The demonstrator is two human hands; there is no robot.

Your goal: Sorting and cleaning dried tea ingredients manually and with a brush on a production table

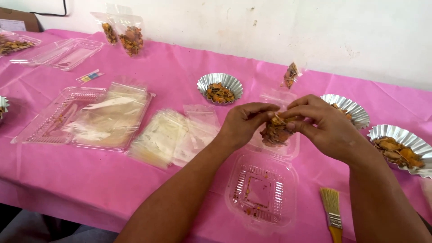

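My left hand [245,121] and my right hand [321,123] meet over the table, both pinching the top of a small clear bag [275,131] filled with orange-brown dried pieces. The bag hangs just above an open clear plastic clamshell box [263,191] that holds a few crumbs. Both sets of fingers are closed on the bag's upper edge.
A pink cloth [171,67] covers the table. Foil cups [220,87] [398,145] [353,108] hold dried pieces. Stacks of empty clear bags [173,135] and clamshell boxes [67,117] lie at left. Filled bags [130,40] [291,75] lean on the wall. A brush [332,211] lies at front right.
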